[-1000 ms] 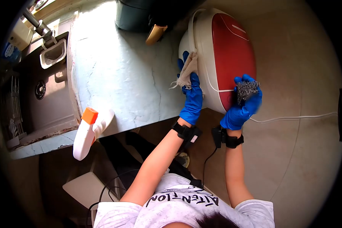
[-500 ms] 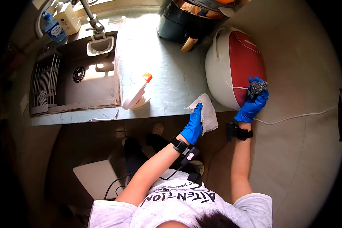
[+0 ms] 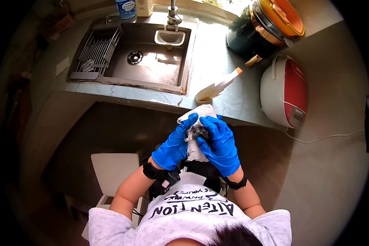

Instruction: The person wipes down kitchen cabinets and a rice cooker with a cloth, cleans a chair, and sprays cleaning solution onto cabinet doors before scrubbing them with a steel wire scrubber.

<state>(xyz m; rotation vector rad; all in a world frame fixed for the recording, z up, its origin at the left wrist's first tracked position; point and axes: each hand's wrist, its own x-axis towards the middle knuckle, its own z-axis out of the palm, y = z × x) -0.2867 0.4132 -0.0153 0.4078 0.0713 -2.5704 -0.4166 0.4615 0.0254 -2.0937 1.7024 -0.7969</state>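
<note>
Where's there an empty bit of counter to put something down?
There's bare counter between the spray bottle and the rice cooker, and another patch between the sink and the dark pot. It's crowded at the back, where the pot stands close to the rice cooker.

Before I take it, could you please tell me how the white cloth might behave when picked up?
The white cloth will probably be floppy, given its soft-looking, woven texture. Its ragged edge could catch on the dark steel wool held over it.
</note>
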